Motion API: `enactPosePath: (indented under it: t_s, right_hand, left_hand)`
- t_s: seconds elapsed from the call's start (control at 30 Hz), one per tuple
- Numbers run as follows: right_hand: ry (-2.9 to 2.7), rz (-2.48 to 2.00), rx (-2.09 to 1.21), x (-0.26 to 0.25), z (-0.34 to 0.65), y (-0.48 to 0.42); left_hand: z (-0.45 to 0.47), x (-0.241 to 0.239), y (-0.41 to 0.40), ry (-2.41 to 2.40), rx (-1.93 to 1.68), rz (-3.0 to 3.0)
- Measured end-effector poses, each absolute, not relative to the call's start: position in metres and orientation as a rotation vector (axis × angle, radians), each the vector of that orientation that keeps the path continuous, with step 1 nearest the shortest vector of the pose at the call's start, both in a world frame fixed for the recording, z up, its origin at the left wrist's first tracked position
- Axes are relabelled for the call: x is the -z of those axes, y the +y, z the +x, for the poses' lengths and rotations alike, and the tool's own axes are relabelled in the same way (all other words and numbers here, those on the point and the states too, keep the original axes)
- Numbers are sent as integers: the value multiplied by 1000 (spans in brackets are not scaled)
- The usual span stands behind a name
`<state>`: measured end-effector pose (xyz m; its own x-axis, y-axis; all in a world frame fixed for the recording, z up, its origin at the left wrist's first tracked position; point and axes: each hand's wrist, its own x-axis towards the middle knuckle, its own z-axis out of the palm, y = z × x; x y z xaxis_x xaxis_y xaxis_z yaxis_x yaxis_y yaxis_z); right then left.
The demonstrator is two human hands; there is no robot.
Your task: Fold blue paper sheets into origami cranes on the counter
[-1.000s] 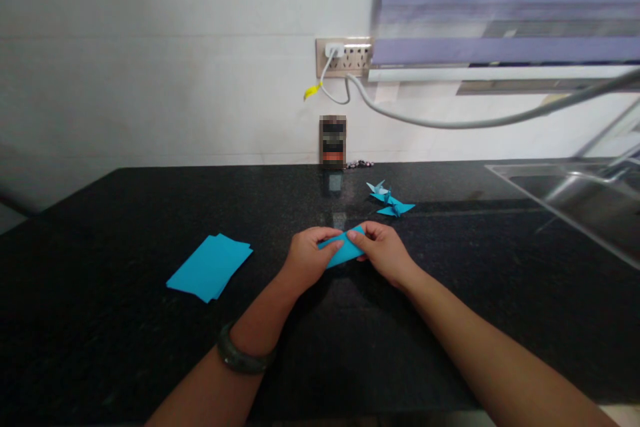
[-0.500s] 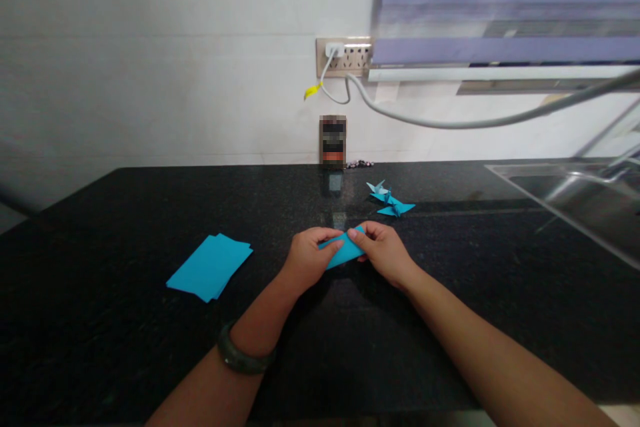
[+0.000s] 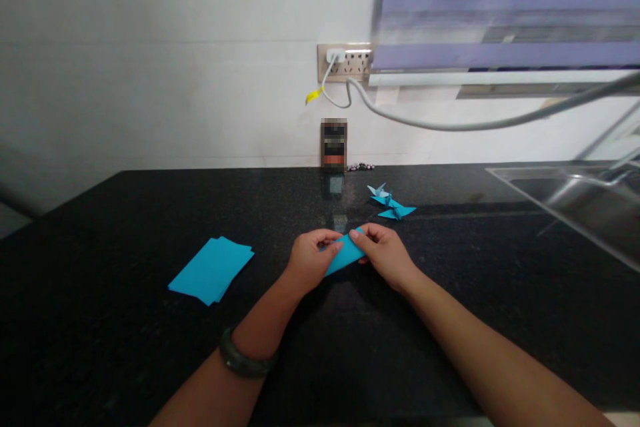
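Observation:
A folded piece of blue paper [image 3: 345,255] is held between my two hands, just above or on the dark countertop; I cannot tell whether it touches the stone. My left hand [image 3: 314,257] pinches its left end, thumb on top. At the upper right end, my right hand [image 3: 384,252] grips the paper between thumb and fingers. To the left lies a loose stack of blue paper sheets [image 3: 213,270]. Beyond my right hand sit several folded paper cranes [image 3: 397,211], blue and paler blue, close together.
A phone-like object [image 3: 334,145], its face pixelated, leans upright against the wall beside a beaded string [image 3: 361,166]. The sink [image 3: 565,203] is set into the countertop [image 3: 125,360] at right. A grey cable [image 3: 450,125] crosses the wall below a socket panel [image 3: 356,63].
The whole view has shifted slightly, with everything a little lower in the picture. Both hands keep their hold on the folded paper, with almost no other movement.

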<state>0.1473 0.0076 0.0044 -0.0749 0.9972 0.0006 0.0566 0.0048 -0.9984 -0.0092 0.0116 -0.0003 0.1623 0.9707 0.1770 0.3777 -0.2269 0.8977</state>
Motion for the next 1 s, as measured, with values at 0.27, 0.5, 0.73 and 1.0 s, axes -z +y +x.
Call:
enactPosePath:
  t_s: [0.27,0.5,0.73,1.0]
  right_hand:
    - [-1274,-1195,-1163,-1,150,10]
    - [-1239,-1206,-1120,0,152,12]
    - [-1218,-1214,-1061,-2,151,11]
    - [-1493,-1248,-898,-2,153,9]
  left_hand:
    - [-9,-1,12,1320,-1056,1664]
    - [-11,-4,8,1292,-1073,1904]
    - [-10,-3,8,1249,-1075,1972]
    - [-9,-5,11,1353,-984,1770]
